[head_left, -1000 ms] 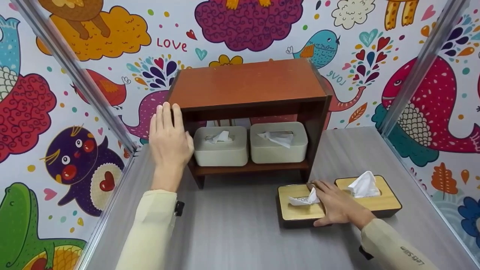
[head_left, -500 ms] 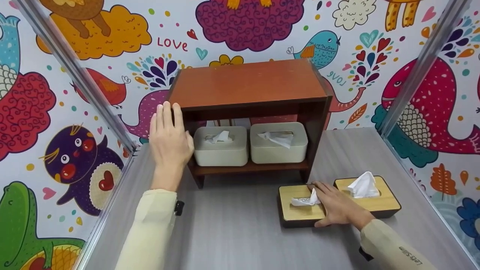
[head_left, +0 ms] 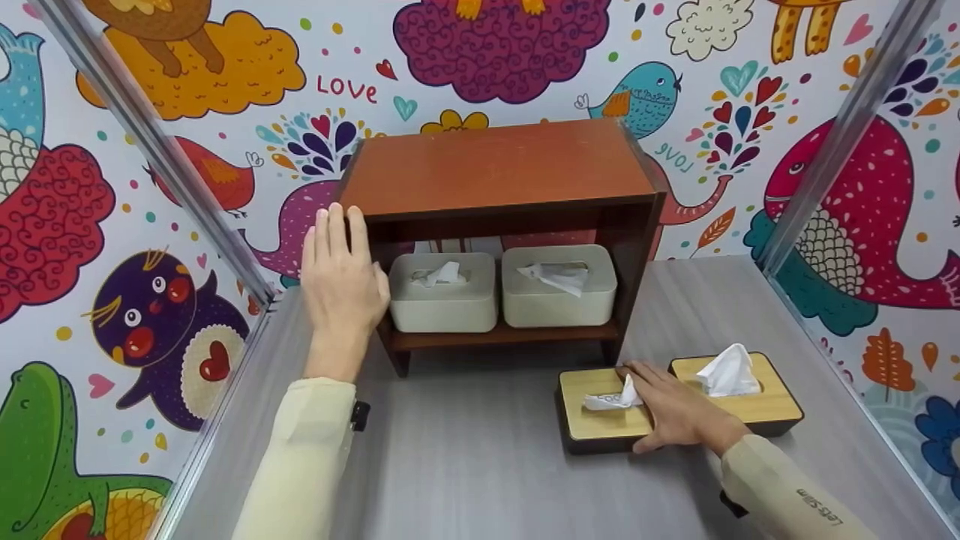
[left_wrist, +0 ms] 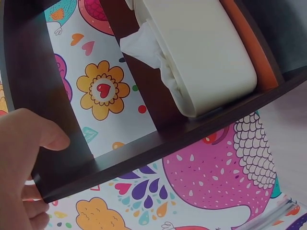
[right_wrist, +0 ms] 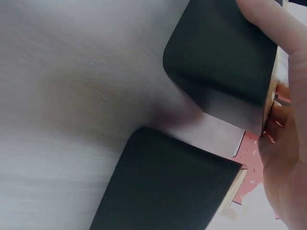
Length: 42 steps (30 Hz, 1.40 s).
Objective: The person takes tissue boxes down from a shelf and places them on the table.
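My left hand [head_left: 341,289] lies against the upper left front corner of a small brown wooden shelf [head_left: 495,169], its fingers nearly straight. In the left wrist view the thumb [left_wrist: 57,139] reaches the shelf's dark inner face, with other fingers on the outside. My right hand [head_left: 679,405] grips the right end of a dark tissue box with a wood-look lid [head_left: 592,427], thumb at the front side and fingers at the back. A white tissue [head_left: 615,397] sticks out of it. Right beside it stands a second such tissue box [head_left: 780,394], partly behind the hand.
Two pale grey-green tissue boxes, a left one [head_left: 442,315] and a right one [head_left: 559,307], sit side by side on the shelf's lower board. Metal posts [head_left: 832,142] and printed cartoon walls [head_left: 502,45] enclose the grey table [head_left: 465,465].
The gripped tissue box and the right hand have shifted very slightly to the right. The left hand, shelf and other boxes stay in place.
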Available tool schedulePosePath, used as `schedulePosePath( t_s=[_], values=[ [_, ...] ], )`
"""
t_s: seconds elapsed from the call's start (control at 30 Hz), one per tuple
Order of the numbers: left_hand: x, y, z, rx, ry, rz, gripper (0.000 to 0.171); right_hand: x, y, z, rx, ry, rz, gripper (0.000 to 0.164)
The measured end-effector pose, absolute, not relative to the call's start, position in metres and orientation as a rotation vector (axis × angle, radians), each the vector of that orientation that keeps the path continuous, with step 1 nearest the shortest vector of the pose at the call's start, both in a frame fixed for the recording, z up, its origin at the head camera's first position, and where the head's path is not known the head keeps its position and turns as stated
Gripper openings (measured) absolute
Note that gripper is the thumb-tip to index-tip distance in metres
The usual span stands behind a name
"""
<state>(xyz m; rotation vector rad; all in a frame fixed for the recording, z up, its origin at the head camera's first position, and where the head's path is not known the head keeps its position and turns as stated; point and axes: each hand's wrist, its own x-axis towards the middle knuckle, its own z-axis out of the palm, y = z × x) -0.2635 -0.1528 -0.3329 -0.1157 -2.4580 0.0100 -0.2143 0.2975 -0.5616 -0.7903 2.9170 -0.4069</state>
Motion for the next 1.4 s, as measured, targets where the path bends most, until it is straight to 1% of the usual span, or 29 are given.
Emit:
schedulePosePath(
  t_s=[0.23,0.47,0.6,0.83,1.03,1.4],
  values=[
    [-0.264,-0.153,-0.333,-0.111,-2.463,0.028,0.074,-0.212,0.299,-0.558,-0.790,2.890,-0.435,0.121],
    [-0.263,-0.153,-0.333,-0.107,-2.473,0.021,0.075,-0.212,0.301,-0.546,-0.748,2.876,-0.498,0.122],
    [-0.263,-0.153,-0.333,-0.106,-2.474,0.012,0.074,-0.214,0.301,-0.536,-0.745,2.920,-0.509,0.116],
    [-0.263,-0.153,-0.332,-0.108,-2.487,0.015,0.074,-0.214,0.294,-0.511,-0.754,2.944,-0.567,0.099],
    [-0.263,-0.154,-0.332,-0.114,-2.476,0.005,0.073,-0.218,0.277,-0.490,-0.885,2.970,-0.575,0.092],
    [-0.264,-0.152,-0.333,-0.113,-2.466,0.007,0.072,-0.235,0.238,-0.453,-1.122,2.977,-0.457,0.090]
  ],
)
